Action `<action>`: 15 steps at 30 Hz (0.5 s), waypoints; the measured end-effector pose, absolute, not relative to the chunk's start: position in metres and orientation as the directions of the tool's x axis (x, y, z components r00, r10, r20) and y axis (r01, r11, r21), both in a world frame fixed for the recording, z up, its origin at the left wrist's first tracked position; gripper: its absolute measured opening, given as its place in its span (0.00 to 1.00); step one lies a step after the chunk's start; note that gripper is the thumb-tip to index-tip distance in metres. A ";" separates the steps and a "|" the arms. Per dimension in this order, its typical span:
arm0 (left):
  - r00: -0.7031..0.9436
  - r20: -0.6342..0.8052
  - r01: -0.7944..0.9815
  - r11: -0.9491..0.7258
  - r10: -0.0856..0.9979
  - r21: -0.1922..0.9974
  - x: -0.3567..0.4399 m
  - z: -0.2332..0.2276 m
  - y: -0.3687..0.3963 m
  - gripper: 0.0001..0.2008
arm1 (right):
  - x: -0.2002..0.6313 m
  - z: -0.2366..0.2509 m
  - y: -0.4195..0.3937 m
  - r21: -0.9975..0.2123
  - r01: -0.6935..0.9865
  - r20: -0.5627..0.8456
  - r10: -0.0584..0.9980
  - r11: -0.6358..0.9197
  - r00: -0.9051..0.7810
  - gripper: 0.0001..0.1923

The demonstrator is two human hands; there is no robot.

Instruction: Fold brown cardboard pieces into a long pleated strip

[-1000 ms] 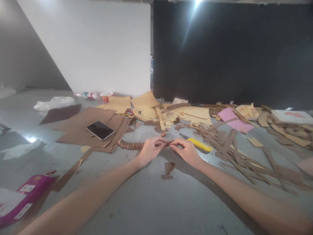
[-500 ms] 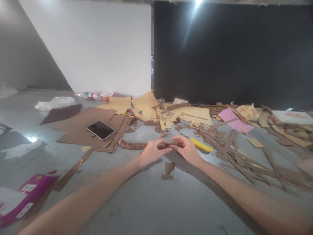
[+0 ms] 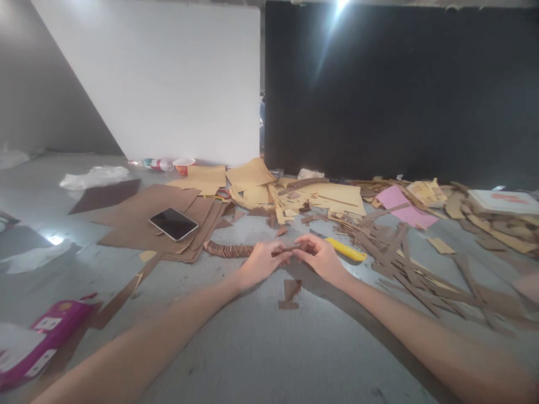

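Observation:
Between the fingertips of both hands is a small brown piece of cardboard (image 3: 290, 248), mostly covered by the fingers. My left hand (image 3: 261, 261) pinches its left end, and my right hand (image 3: 319, 255) pinches the right end. A curved row of thin brown cardboard pieces (image 3: 229, 249) lies just left of my left hand, its right end hidden behind that hand. A yellow box cutter (image 3: 347, 250) rests beside my right hand. Small brown scraps (image 3: 291, 292) lie on the grey table (image 3: 278, 348) in front of the hands.
On the left, a phone (image 3: 174, 224) lies on stacked brown sheets (image 3: 138, 221); nearer is a magenta power strip (image 3: 46, 339). Tan sheets (image 3: 250, 173) and scraps spread along the back. Brown strips (image 3: 415, 280) and pink paper (image 3: 400, 203) cover the right. A paper cup (image 3: 184, 165) stands behind.
The fingers of both hands have shifted slightly around the brown piece, which now looks flatter between them. Everything else on the table stays where it was.

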State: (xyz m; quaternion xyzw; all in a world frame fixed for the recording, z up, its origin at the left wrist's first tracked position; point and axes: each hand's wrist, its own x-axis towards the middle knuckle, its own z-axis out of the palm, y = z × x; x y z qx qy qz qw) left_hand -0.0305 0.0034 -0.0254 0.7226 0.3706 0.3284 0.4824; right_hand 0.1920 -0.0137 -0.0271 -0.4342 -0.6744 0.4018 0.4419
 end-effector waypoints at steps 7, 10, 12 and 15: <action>0.516 0.132 0.280 -0.312 0.846 0.908 -0.029 -0.021 0.001 0.15 | 0.192 -0.025 -0.015 -0.925 0.241 0.242 0.943 0.295 -0.228 0.17; 0.496 0.136 0.365 -0.347 0.858 0.864 -0.028 -0.018 0.000 0.13 | 0.191 -0.023 -0.016 -0.922 0.251 0.241 0.944 0.295 -0.225 0.16; 0.488 0.145 0.389 -0.363 0.861 0.847 -0.028 -0.017 -0.001 0.13 | 0.191 -0.022 -0.016 -0.921 0.255 0.240 0.944 0.295 -0.224 0.16; 0.498 0.170 0.379 -0.390 0.850 0.839 -0.028 -0.015 -0.002 0.12 | 0.190 -0.021 -0.017 -0.918 0.267 0.236 0.946 0.292 -0.223 0.16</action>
